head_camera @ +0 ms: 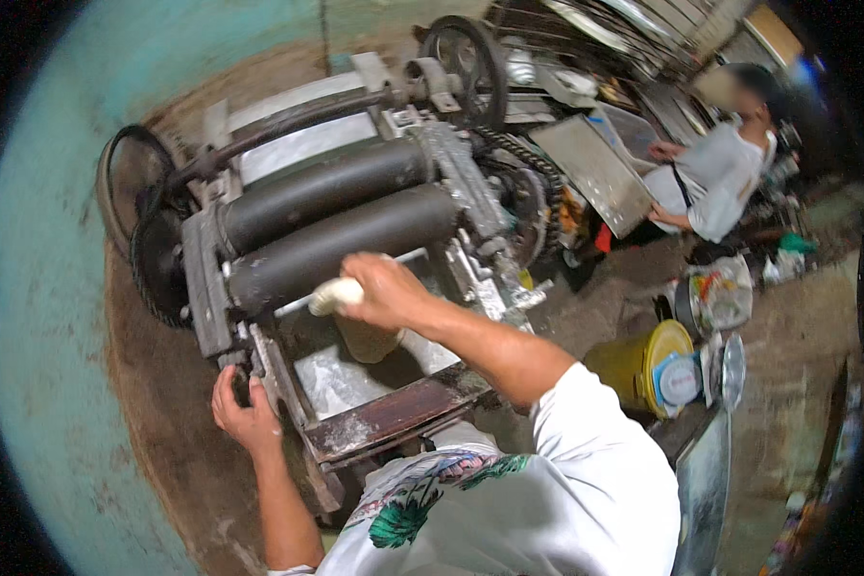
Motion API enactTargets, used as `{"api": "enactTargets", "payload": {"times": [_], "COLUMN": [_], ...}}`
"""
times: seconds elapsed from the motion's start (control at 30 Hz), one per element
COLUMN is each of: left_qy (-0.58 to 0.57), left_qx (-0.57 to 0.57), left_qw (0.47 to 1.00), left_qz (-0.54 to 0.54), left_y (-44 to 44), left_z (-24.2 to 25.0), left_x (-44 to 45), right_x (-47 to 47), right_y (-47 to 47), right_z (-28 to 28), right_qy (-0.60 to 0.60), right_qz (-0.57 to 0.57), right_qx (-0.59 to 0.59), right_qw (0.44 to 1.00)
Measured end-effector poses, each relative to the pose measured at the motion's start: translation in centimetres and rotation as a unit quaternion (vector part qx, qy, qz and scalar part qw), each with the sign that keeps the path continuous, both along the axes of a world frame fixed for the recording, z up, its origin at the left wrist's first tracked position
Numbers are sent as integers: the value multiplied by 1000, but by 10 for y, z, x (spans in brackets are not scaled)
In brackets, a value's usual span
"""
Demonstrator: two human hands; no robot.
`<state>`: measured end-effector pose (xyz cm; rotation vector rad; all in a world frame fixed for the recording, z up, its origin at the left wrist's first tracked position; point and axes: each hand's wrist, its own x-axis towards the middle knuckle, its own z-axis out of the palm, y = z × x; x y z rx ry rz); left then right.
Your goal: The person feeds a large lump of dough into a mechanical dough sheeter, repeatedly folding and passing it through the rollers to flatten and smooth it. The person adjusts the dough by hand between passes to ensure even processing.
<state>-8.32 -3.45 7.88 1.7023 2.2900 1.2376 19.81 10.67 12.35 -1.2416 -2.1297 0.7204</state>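
A dough sheeter with two dark steel rollers (345, 241) stands before me. My right hand (381, 291) grips a pale roll of dough (336, 295) just in front of the nearer roller. Below that hand, a larger lump of dough (367, 338) sits on the floured metal feed tray (331, 389), partly hidden by the hand and its shadow. My left hand (246, 410) is at the near end of the machine's left side frame (205, 288), by an adjusting screw (232, 358). Its thumb and fingers are curved apart; whether they grip the screw is unclear.
A drive chain (522, 151) and flywheel (468, 65) are exposed on the right. The left pulley (137, 187) is near the wall. Further right, another person (720, 173) holds a metal baking tray (594, 173). A yellow bucket (626, 363) carries a scale (679, 381).
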Motion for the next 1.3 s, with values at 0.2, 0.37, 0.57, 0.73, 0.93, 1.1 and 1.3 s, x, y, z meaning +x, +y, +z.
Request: {"api": "enactTargets", "payload": {"times": [0.2,0.37,0.57,0.73,0.93,1.1,1.3], "left_qy": [-482,-807,-898,-891,-815,-477,-622], "left_qx": [-100,-53,-72,-116,-218,-389,-246], "left_qw": [868,586,431,436,535,786,734], "left_qz": [-73,59,-47,-47,-47,-65,-115], "left_y": [57,185,249,229,176,146,130], "left_z": [-52,-153,-193,-208,-179,-128,-66], "left_x": [104,98,101,120,111,99,116], "right_x": [-29,-39,1,31,44,46,50], "right_y": [86,147,12,-75,63,68,18], "right_z": [4,22,-48,-170,-247,-256,-155], "right_qy": [-86,-95,-27,314,463,302,301], "right_qz": [-115,-172,-31,-274,-504,-267,-293], "right_qx": [124,107,193,-192,-369,-494,-397], "right_qw": [982,975,980,888,629,770,816]}}
